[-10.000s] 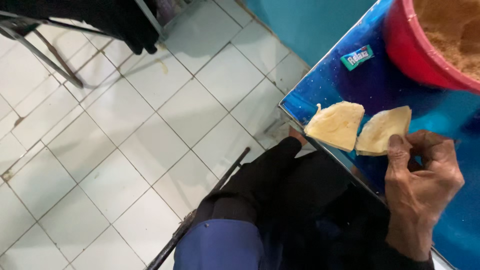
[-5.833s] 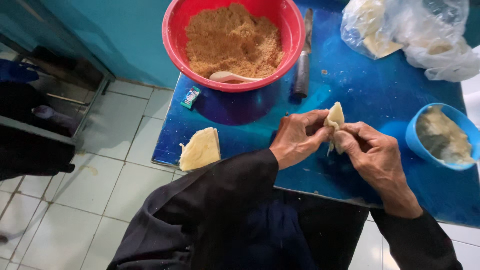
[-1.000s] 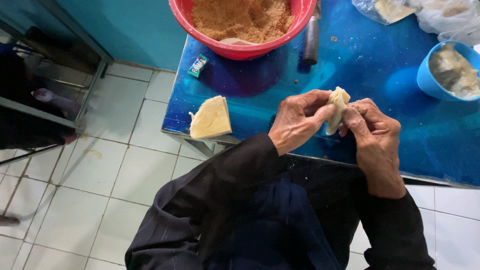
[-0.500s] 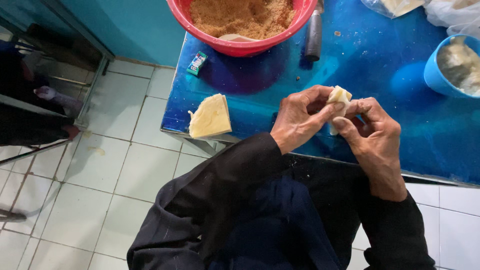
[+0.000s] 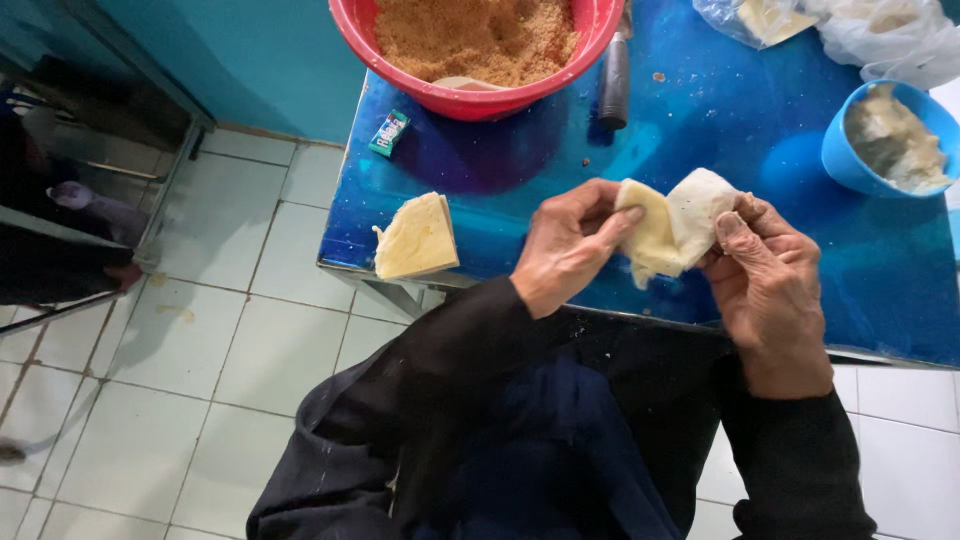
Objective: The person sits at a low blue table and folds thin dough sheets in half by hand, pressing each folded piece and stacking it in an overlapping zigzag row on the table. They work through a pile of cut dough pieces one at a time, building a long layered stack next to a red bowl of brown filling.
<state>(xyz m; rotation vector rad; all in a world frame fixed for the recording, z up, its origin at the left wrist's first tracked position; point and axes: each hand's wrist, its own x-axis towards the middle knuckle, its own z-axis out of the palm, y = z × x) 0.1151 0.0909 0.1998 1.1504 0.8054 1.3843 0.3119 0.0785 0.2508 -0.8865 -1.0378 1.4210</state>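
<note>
pastry sheet (image 5: 672, 228): pale, thin, folded; held in the air over the near edge of the surface, between both hands, not touching the surface.
fold: left half yellowish and flat, right half whiter and puffed out like a pocket; a ragged bit hangs from the lower edge.
left hand (image 5: 568, 245): fingers (image 5: 612, 224) pinched on the sheet's left edge, thumb toward the camera, other fingers curled behind it.
right hand (image 5: 765, 280): fingers (image 5: 728, 226) grasping the sheet's right side, thumb pressed on the white part, remaining fingers tucked behind; how far behind they wrap, cannot tell.
sleeves: both arms in black sleeves, coming up from the bottom of the view.
surface (image 5: 560, 150): glossy blue table top, crumbs scattered on it.
stacked wrappers (image 5: 416, 237): small pile of pale triangular sheets at the near left corner of the surface, overhanging the edge slightly, well apart from the hands.
red bowl (image 5: 400, 50): large, at the far left of the surface, full of brown crumbly filling (image 5: 480, 35); a spoon (image 5: 468, 84) sticks out near its front rim.
small packet (image 5: 389, 132): green and white, at the left edge, just beside the red bowl.
dark handle (image 5: 614, 80): cylindrical, lying just right of the red bowl.
blue cup (image 5: 850, 155): at the right edge, holds a grey-white paste.
plastic bags (image 5: 880, 35): far right corner, more pale sheets inside.
floor (image 5: 200, 340): pale tiles, left of the surface.
</note>
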